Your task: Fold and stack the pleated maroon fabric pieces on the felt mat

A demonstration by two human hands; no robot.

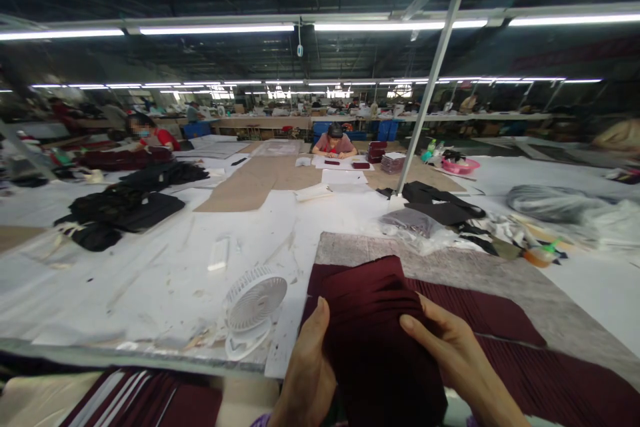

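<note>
Maroon fabric stack (383, 347) sits between your two hands, at five o'clock from the centre of the view, tilted so that its upper edge points away from you and its lower part drops towards you into shadow. Near the top its layers lie stepped, one edge peeping out past the next. You seem to be in the midst of handling these layers as one bundle, perhaps fanning or evening their edges; the pictures don't settle which. From this pose, the next move calls for steady pressure on both sides, since the stepped layers look ready to slide.

Your left hand (309, 360), near six o'clock, grips the stack's left side, thumb upright along the edge; its other fingers are mostly hidden, so you can't judge how firmly they press. Your right hand (453, 341), between four and five o'clock, pinches the right side, thumb tip on the near face and fingers bent around behind the edge. Its wrist slants in from the lower right.

Behind that hand, at four o'clock, overlapping rows of maroon fabric pieces (565, 370) lie on a grey sheet (500, 273). A white fan (257, 303) stands at seven o'clock, apart from your left hand.
</note>
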